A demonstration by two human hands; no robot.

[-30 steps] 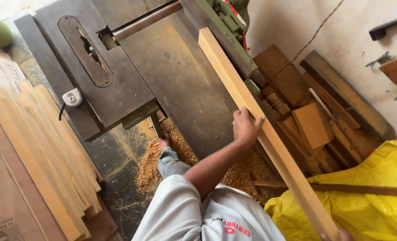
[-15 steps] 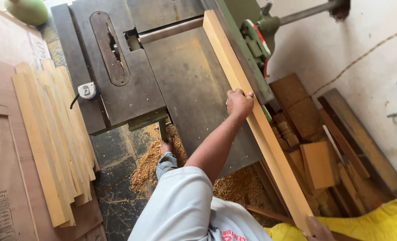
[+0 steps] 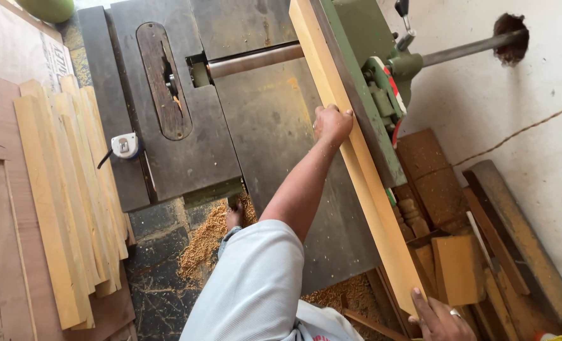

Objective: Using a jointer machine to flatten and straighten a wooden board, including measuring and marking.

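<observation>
A long pale wooden plank (image 3: pixel 363 183) stands on its edge on the dark metal machine table (image 3: pixel 274 139), leaning against the green fence (image 3: pixel 356 82). My left hand (image 3: pixel 332 123) is closed over the plank's upper edge about midway along it, my arm reaching out from a white sleeve. At the bottom right, my right hand (image 3: pixel 442 316), with a ring on one finger, holds the plank's near end.
A tape measure (image 3: pixel 125 145) lies on the table near the saw blade slot (image 3: pixel 164 79). Several pale wooden strips (image 3: pixel 60 202) are stacked at the left on cardboard. Sawdust (image 3: pixel 205 237) covers the floor. Wood offcuts (image 3: pixel 457 265) pile up against the right wall.
The plank has moved forward onto the machine table and now rests along the fence. My left hand has stayed on its edge, and my right hand shows at its near end.
</observation>
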